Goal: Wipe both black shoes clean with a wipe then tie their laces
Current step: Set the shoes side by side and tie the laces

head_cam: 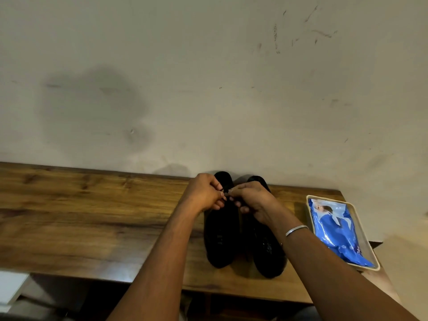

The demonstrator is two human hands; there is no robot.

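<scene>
Head view: left grip (203,193) and right grip (252,200), fingers curled, both pinching laces (226,193) over the left shoe (221,239). Pull evenly, I reckon, so the knot seats snug.

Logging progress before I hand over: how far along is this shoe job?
Wiping looks done: no wipe is out; the wipes pack lies in its tray. In hand: left hand and right hand pinch the lace of the left shoe. Left: finishing that knot; right shoe laces too dark to judge.
</scene>
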